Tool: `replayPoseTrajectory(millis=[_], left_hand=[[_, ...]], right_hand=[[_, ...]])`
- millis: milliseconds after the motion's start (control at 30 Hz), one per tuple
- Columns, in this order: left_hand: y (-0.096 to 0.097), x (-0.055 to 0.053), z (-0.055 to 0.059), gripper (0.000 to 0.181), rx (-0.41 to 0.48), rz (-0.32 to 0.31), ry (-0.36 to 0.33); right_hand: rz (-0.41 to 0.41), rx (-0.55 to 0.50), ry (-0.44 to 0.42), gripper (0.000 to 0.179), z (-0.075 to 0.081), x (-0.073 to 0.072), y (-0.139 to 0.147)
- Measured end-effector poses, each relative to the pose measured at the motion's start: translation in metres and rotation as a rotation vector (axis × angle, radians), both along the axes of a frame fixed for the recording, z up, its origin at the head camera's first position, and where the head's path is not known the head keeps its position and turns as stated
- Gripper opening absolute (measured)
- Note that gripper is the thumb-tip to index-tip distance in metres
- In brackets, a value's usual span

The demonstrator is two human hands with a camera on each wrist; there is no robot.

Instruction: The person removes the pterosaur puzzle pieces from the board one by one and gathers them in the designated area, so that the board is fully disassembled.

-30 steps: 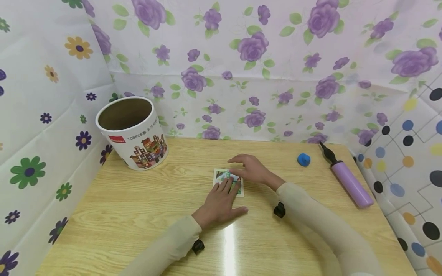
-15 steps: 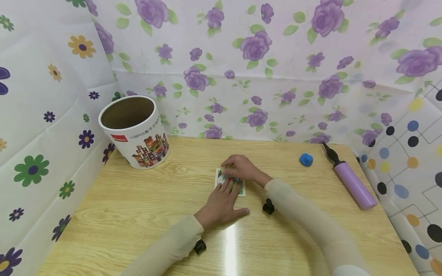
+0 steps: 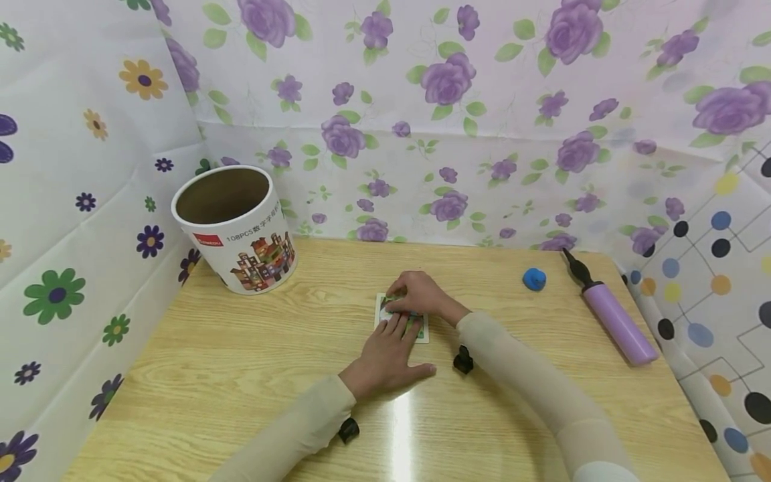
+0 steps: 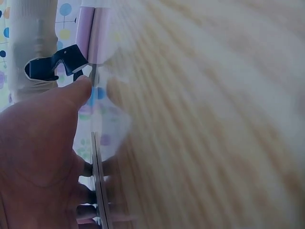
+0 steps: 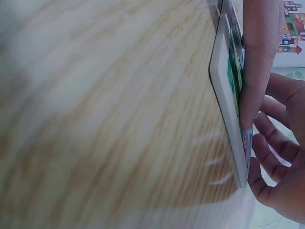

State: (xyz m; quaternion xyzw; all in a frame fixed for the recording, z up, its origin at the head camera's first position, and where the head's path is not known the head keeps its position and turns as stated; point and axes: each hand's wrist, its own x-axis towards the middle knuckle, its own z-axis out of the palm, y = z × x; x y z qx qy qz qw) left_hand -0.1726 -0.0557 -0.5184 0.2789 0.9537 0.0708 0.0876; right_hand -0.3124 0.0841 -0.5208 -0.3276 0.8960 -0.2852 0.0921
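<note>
A small picture card or board (image 3: 421,337) with a white border and a green printed scene lies flat on the wooden table. My left hand (image 3: 383,355) rests on it with fingers spread straight and the thumb out to the side. In the left wrist view the board (image 4: 98,181) shows as a thin layered edge under the fingertips. Over its upper part, my right hand (image 3: 418,292) bends its fingers and thumb down to the surface. The right wrist view has that hand (image 5: 286,176) with bent fingertips at the board (image 5: 224,81). Whether they pinch a part is hidden.
A large white bucket (image 3: 249,258) with printed blocks stands at the back left. Toward the right lie a blue toy (image 3: 534,279) and a purple hand pump (image 3: 617,321) with a black nozzle. Floral cloth (image 3: 448,144) hangs behind the table (image 3: 253,361).
My right hand has moved left over the board and its fingers have drawn in toward the surface. The left hand has stayed in place on the board.
</note>
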Motion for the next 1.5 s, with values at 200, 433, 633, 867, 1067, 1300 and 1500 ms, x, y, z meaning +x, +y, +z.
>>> replayPoseTrajectory(millis=[200,433,633,867,1067,1300,1500], left_hand=[[0.0007,0.0001,-0.0002,0.098,0.002,-0.004,-0.009],[0.0004,0.0004,0.0007,0.096,0.003,-0.017,0.009],[0.0008,-0.0005,-0.0004,0.097,-0.013,-0.020,0.021],[0.0009,-0.0033,0.0012,0.097,-0.013,-0.015,0.012],[0.0010,-0.0039,0.0043,0.097,-0.021,-0.014,0.005],[0.0012,-0.0038,0.0052,0.098,-0.020,-0.005,-0.022],[0.0014,-0.0055,0.0030,0.099,-0.018,-0.008,-0.014]], right_hand=[[-0.022,0.036,-0.012,0.029,0.0064,0.0020,-0.0036],[-0.008,0.053,0.011,0.031,0.0045,0.0010,-0.0046],[-0.006,0.037,-0.002,0.029,0.0046,0.0018,-0.0058],[-0.032,0.022,-0.027,0.027,0.0042,0.0015,-0.0057],[-0.037,0.005,-0.052,0.026,0.0035,0.0008,-0.0050],[-0.042,-0.020,-0.071,0.023,0.0058,0.0019,-0.0045],[-0.038,-0.006,-0.074,0.022,0.0070,0.0022,-0.0065]])
